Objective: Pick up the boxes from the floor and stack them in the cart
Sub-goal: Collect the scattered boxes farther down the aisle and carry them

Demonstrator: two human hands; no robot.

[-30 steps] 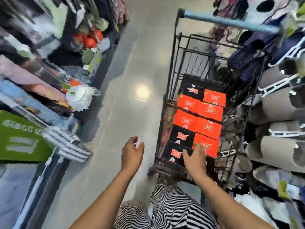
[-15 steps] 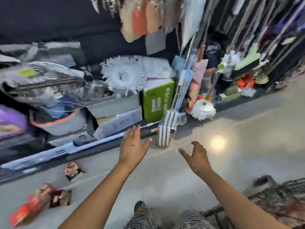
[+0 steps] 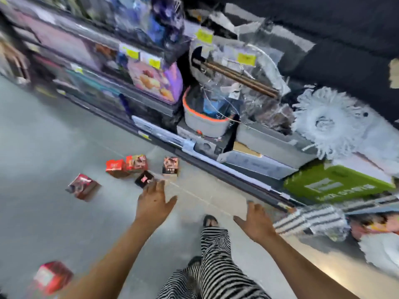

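Red and black cardboard, printed and glossy: the small boxes lie scattered on the grey floor [image 3: 54, 137], and the black box [image 3: 144, 179] is the nearest to hand. Just behind the black box sit two red boxes [image 3: 126, 165] side by side, touching each other. To the right of it an upright box [image 3: 170, 166] stands on end. Left of it, well apart, is a tilted red box [image 3: 83, 186], and far to the near left a blurred red box [image 3: 51, 277].

The left hand [image 3: 154, 201] hovers just on the near side of the black box, fingers straight and spread, holding nothing. Whether the fingertips touch it is hard to say through the blur. The right hand [image 3: 257, 221], well right of the black box, is spread wide and empty too.

These look light and stiff, likely with slick faces and crushable corners. Pinching across two opposite flat sides should hold better than taking an edge.

Beyond the black box runs the shelf rail [image 3: 216, 167], with a grey bucket [image 3: 203, 119], a mop head [image 3: 328, 121] and a green carton [image 3: 336, 184] further right. The cart is out of view.
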